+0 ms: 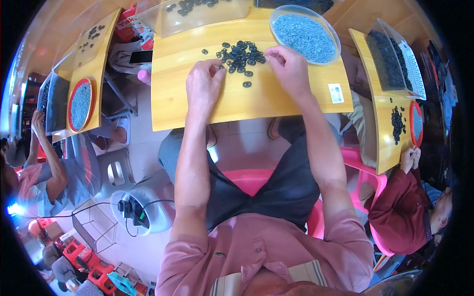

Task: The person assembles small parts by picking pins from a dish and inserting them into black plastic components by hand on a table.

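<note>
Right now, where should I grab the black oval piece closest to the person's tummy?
I'd probably pinch the black oval piece by its left and right ends, reaching down from the near side. It lies lengthwise left to right, with bare yellow tabletop at both ends, while another black piece sits just beyond it.

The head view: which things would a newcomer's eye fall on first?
A pile of small black pieces probably catches the eye first, on the yellow table between the left hand and right hand. Next comes the round tub of thin bluish pieces near the table's far right corner. A bright pink seat also shows below, mid-picture.
</note>
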`<state>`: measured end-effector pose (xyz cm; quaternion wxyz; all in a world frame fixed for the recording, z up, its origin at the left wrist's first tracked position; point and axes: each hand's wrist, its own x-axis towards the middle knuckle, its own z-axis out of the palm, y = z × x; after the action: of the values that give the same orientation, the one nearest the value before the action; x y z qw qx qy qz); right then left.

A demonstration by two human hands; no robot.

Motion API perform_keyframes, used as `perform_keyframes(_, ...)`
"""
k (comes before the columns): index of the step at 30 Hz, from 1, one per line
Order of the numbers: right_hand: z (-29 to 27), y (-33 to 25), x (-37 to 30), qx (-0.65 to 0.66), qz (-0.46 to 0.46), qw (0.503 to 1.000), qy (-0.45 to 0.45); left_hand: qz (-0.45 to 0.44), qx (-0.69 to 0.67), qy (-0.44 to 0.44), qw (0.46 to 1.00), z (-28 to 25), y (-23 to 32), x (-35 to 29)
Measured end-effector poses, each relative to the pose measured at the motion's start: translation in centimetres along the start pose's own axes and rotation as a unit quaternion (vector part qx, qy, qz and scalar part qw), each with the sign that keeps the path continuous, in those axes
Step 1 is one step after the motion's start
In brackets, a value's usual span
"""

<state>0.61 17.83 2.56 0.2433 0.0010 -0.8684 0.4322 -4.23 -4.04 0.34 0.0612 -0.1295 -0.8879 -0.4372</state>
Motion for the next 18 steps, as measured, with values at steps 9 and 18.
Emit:
perform_keyframes(9,1.1,0.8,-0.7,-0.022,0.004,0.999,-0.029,0.033,0.047,0.006,0.998,-0.5,-1.3,0.7)
perform_keyframes(18,1.2,1.6,-0.8,-0.017,0.004,1.0,-0.023,0.089,0.122,0.045,0.987,-1.0,-4.1,5.0)
